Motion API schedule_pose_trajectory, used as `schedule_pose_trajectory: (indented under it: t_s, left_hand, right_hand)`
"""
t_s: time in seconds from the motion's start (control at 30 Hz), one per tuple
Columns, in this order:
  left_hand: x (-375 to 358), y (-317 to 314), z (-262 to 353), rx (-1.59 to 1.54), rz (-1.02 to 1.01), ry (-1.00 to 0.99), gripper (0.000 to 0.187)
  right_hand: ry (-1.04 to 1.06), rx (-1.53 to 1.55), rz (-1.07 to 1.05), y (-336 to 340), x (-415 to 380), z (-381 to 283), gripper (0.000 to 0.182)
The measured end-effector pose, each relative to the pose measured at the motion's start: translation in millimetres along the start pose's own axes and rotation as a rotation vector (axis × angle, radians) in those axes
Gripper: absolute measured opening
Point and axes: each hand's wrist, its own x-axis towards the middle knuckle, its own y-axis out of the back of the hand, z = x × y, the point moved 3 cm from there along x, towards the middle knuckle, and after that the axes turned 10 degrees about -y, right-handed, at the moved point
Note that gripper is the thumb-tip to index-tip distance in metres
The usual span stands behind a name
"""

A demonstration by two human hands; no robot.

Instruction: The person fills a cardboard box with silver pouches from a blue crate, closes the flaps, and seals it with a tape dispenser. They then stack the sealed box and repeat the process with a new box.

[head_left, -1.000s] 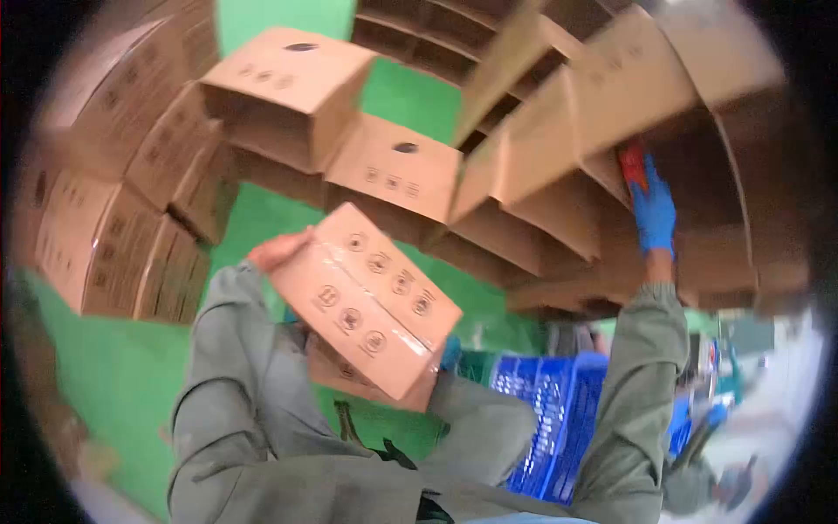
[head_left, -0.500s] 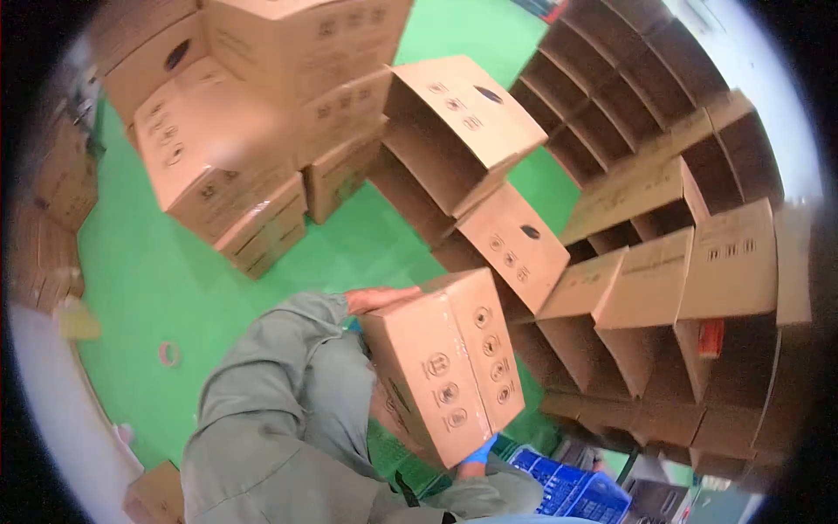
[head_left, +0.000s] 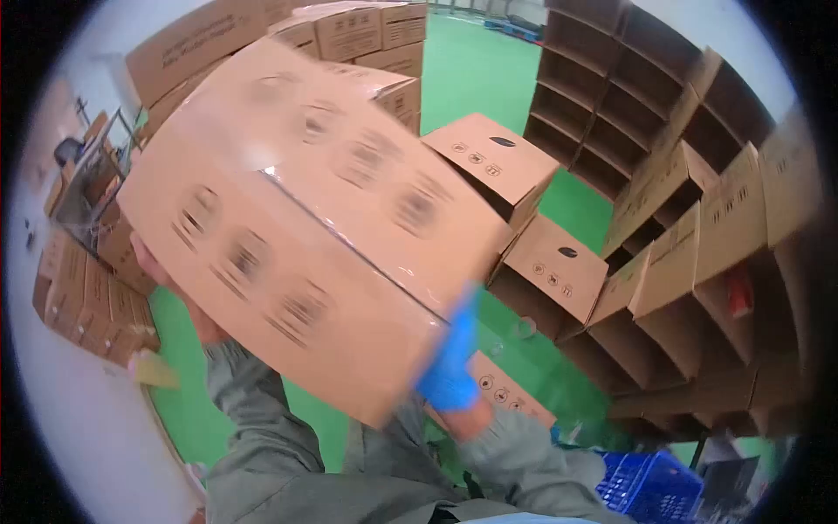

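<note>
Being held tilted above the green floor (head_left: 467,65): one taped, printed carton (head_left: 305,236). Its left side is gripped by the bare left hand (head_left: 179,288), fingers partly hidden; its right end is clasped by the blue-gloved right hand (head_left: 452,362). Recorded at right: open boxes (head_left: 668,271), one containing a red item (head_left: 740,293); blue crate (head_left: 648,485), below.

Dark symbols mark the tan rectangular cardboard box (head_left: 305,231). The smooth floor (head_left: 467,74) is green, the slatted plastic crate (head_left: 648,485) blue
</note>
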Motion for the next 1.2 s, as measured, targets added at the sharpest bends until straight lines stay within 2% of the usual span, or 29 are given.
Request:
schedule_pose_trajectory:
  t_s: [0.03,0.1,0.13,0.2,0.27,0.33,0.37,0.4,0.43,0.47,0.5,0.53,0.57,0.6,0.63,0.67,0.7,0.73,0.77,0.8,0.87,0.9,0.93,0.97,1.0,1.03,1.13,1.2]
  left_hand:
    - [8.1,0.5,-20.0,-0.102,0.106,0.136,0.059]
    - [12.3,-2.0,-59.1,-0.276,0.304,0.429,0.060]
    - [9.9,-6.3,-77.4,-0.358,0.405,0.574,0.061]
    - [-22.5,-13.4,-108.3,-0.274,0.327,0.558,0.061]
    - [-51.2,-11.3,-122.5,-0.086,0.294,0.515,0.059]
    - [-70.7,-8.3,-127.3,-0.040,0.234,0.513,0.060]
    - [-82.3,-6.7,-127.9,0.011,0.185,0.503,0.062]
    - [-99.6,-9.5,-128.9,0.000,0.166,0.518,0.062]
    - [-118.9,-12.1,-126.2,0.444,0.082,0.460,0.067]
    - [-130.0,-27.2,-125.1,0.875,-0.011,0.366,0.072]
    - [-136.8,-70.5,-111.9,0.612,-0.116,0.326,0.076]
    - [-149.5,-116.6,-87.1,0.349,-0.217,0.297,0.080]
    - [-161.1,-164.6,-80.4,0.337,-0.437,0.302,0.081]
    - [-166.1,-216.7,-87.0,0.320,-0.647,0.301,0.082]
    - [-184.5,-265.5,-118.7,-0.032,-0.685,0.510,0.086]
    - [-190.4,-314.5,-128.2,-0.353,-0.601,0.890,0.088]
    - [-218.5,-361.4,-179.2,-0.571,-0.500,1.243,0.091]
    - [-233.3,-401.3,-207.9,-0.545,-0.335,1.480,0.088]
    - [-252.7,-436.5,-251.9,-0.469,-0.307,1.515,0.074]
    - [-263.0,-464.2,-260.5,-0.357,-0.185,1.489,0.055]
    - [-300.1,-513.1,-337.7,-0.767,-0.202,1.431,0.056]
    - [-289.1,-528.1,-315.9,-0.859,-0.099,1.331,0.052]
    - [-292.3,-541.6,-319.1,-0.809,-0.069,1.361,0.044]
    - [-280.4,-543.8,-293.9,-0.739,-0.042,1.389,0.042]
    - [-287.0,-554.2,-309.8,-0.773,0.023,1.357,0.040]
    - [-276.3,-552.0,-289.0,-0.698,-0.036,1.316,0.037]
    - [-255.9,-517.2,-231.2,-0.659,-0.276,1.137,0.040]
    - [-237.3,-451.7,-152.7,-0.622,-0.492,1.084,0.041]
  right_hand:
    - [0.008,-0.097,-0.074,-26.1,35.5,20.4,0.065]
    - [0.242,-0.512,0.120,-63.6,95.2,53.7,0.063]
    - [0.251,-0.481,0.129,-59.6,97.0,41.8,0.063]
    - [-0.485,-0.524,-0.596,-52.2,87.8,32.6,0.061]
    - [-0.105,-0.859,-0.644,-28.7,46.8,36.8,0.045]
    - [0.187,-1.298,-0.495,26.2,6.0,26.2,0.034]
    - [0.071,-1.234,-0.362,66.5,-11.9,16.4,0.032]
    - [-0.041,-0.918,-0.148,128.6,-26.3,21.7,0.031]
    - [-0.094,-0.588,0.023,169.5,-46.9,9.1,0.029]
    - [-0.052,-0.878,0.363,214.7,-68.3,-7.4,0.028]
    - [0.008,-1.193,0.685,281.1,-93.4,-3.5,0.027]
    - [-0.026,-1.193,0.783,304.9,-123.0,-13.6,0.026]
    - [-0.066,-1.201,0.879,316.8,-147.5,-21.7,0.026]
    - [-0.071,-1.198,0.911,316.1,-162.5,-27.7,0.026]
    - [-0.106,-1.097,0.867,312.8,-177.4,-33.7,0.027]
    - [-0.131,-0.994,0.828,308.4,-192.7,-40.0,0.029]
    - [-0.124,-0.993,0.870,301.3,-206.1,-47.1,0.029]
    - [-0.114,-0.997,0.841,289.7,-214.8,-50.5,0.029]
    - [-0.104,-1.001,0.814,281.1,-224.8,-53.4,0.030]
    - [-0.092,-1.003,0.864,278.8,-239.3,-55.7,0.030]
    - [-0.084,-1.244,0.973,275.1,-265.5,-59.9,0.030]
    - [-0.076,-1.244,1.020,272.9,-279.2,-65.7,0.030]
    - [-0.106,-1.146,1.046,270.5,-293.9,-67.5,0.030]
    - [-0.138,-1.045,1.064,268.7,-307.1,-67.2,0.031]
    - [-0.050,-0.912,1.074,267.5,-317.7,-66.9,0.028]
    - [-0.051,-0.891,1.085,262.1,-325.8,-68.0,0.028]
    - [0.126,-1.123,1.226,244.6,-359.0,-93.9,0.022]
    - [0.298,-1.262,1.472,235.3,-401.9,-117.5,0.021]
